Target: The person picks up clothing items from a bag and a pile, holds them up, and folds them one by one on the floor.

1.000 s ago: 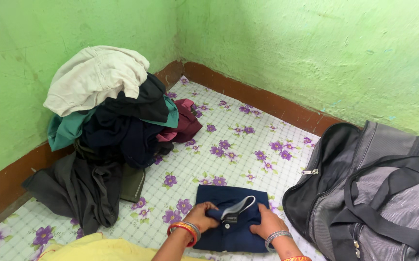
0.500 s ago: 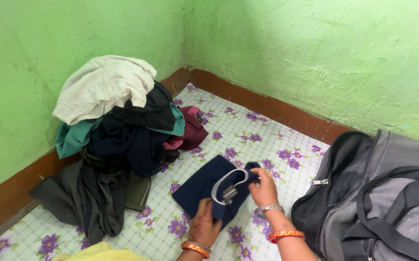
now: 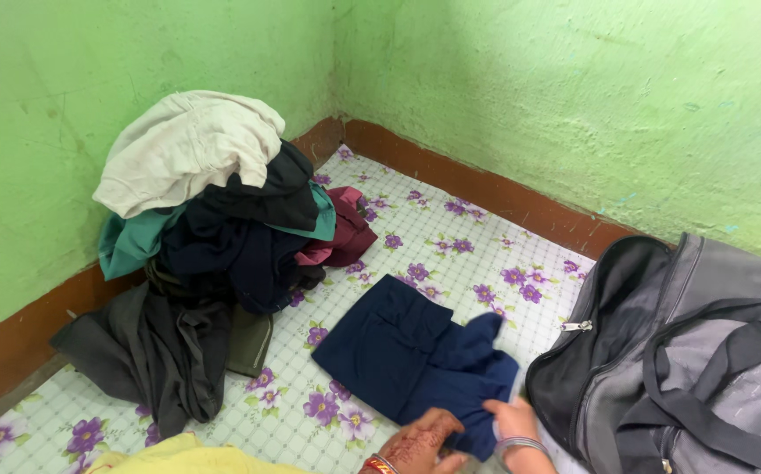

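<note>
Left hand (image 3: 420, 441): I see it low at the bottom edge, palm down, with dark patterns drawn on its back. It lies flat on the near edge of the blue garment (image 3: 416, 351). Its fingers point to the right.
Left grip: It looks like it presses on the cloth, but I cannot tell if the fingers are closed on it.
Right hand (image 3: 512, 421): I see it just beside the left hand, near the bottom edge. A silver bangle (image 3: 521, 444) sits on the wrist. The fingers curl into the right end of the blue garment.
Right grip: It pinches a bunched bit of the blue garment.
Blue garment: It lies on the flowered sheet (image 3: 451, 237), between the pile of clothes (image 3: 214, 219) and the grey bag (image 3: 688, 351). The left part is flat. The right part is rumpled and lifted a little by my right hand.
Grey bag: It sits on the right, with its top zip open. It is just beside the blue garment.
Pile of clothes: It is heaped in the corner by the green wall (image 3: 574, 96), with a cream piece on top.
Yellow cloth (image 3: 196, 456): I see a bit of it at the bottom edge, left of my hands.
</note>
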